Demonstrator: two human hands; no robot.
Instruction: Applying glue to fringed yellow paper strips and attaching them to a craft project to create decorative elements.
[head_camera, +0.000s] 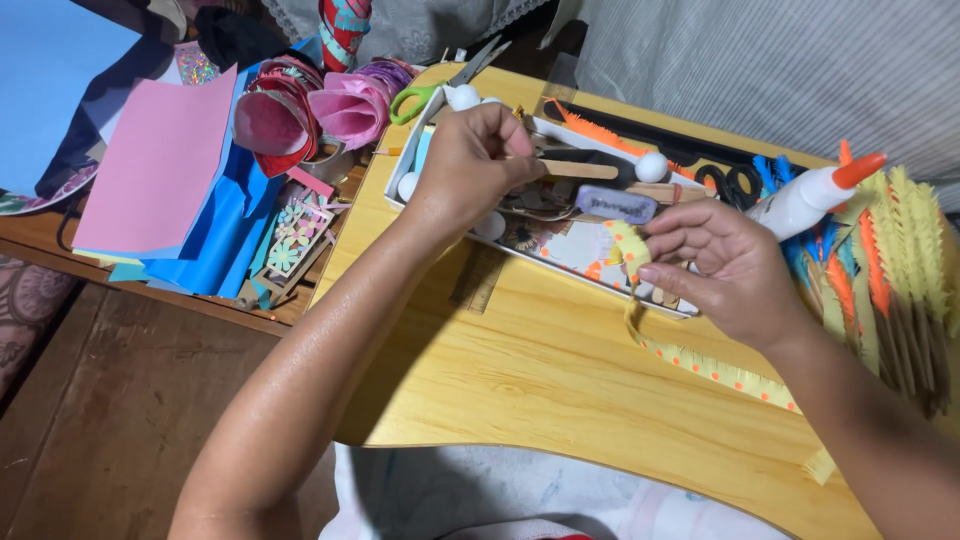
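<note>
Head view: the left hand, at upper centre, was closed with its fingers pinching a wooden stick over a white tray of craft bits. The right hand, right of centre, pinched a yellow paper strip that trailed down across the bench. A glue bottle lay just behind that hand. Green scissors rested at the tray's upper left; pink paper lay at the frame's left.
</note>
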